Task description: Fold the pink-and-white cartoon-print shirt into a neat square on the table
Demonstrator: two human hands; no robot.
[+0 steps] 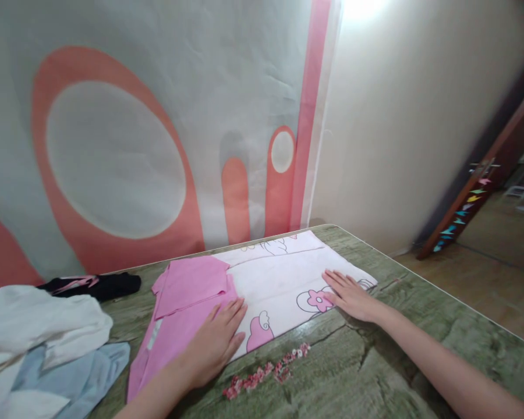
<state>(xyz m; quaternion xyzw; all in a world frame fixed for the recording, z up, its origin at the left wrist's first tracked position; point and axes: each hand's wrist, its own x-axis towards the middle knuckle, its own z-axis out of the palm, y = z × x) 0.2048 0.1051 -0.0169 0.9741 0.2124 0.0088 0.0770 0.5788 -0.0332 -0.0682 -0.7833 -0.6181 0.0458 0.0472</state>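
Observation:
A shirt with a white body (271, 283) and pink sleeves (196, 283) lies on the table with its long sides folded inward. Printed on the white cloth are a pink flower and other cartoon shapes. My left hand (216, 337) rests flat where the pink and white parts meet, fingers stretched out. Toward the shirt's right end, my right hand (349, 295) lies palm down beside the flower print, its fingers extended. Neither hand grips the cloth. Part of the near pink sleeve is hidden under my left forearm.
Loose white clothing (48, 320), a light blue garment (74, 372) and a black garment (117, 285) are heaped at the left. The wood-patterned table (402, 349) meets a decorated wall (253, 87) at the back. A brown door (475, 198) stands at the far right.

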